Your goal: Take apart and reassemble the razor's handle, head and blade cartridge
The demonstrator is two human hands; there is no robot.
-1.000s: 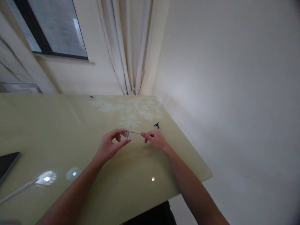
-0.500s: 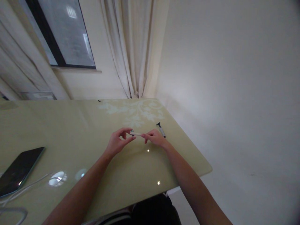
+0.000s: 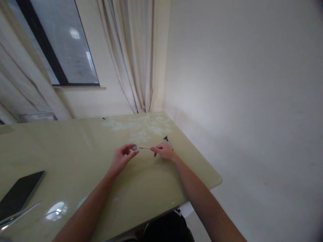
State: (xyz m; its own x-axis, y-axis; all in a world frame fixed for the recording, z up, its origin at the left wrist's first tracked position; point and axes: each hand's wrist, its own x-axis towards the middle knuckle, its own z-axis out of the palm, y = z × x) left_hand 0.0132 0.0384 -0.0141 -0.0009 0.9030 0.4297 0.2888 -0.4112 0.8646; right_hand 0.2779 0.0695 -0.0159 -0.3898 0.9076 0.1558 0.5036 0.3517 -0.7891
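My left hand (image 3: 122,158) pinches a small dark and teal rectangular piece (image 3: 135,147) that looks like a razor head, its thumb and forefinger on the edges. A pale toothbrush (image 3: 145,148) is in my right hand (image 3: 163,150), held by the handle between thumb and fingers. Its brush end points left, a small gap short of the razor head. Just beyond my right hand, a razor handle (image 3: 169,144) with a black T-shaped end lies on the table, partly covered by that hand.
The glossy pale table (image 3: 141,198) has a white floral pattern at its far right. A dark tablet (image 3: 21,193) lies at the left, with a blurred white cable (image 3: 22,213) by it. A small black object (image 3: 103,118) sits at the far edge. The wall (image 3: 239,101) rises on the right.
The toothbrush and razor head have come apart; before, the brush end was against the piece. The view has shifted slightly, so the table appears lower and further left.
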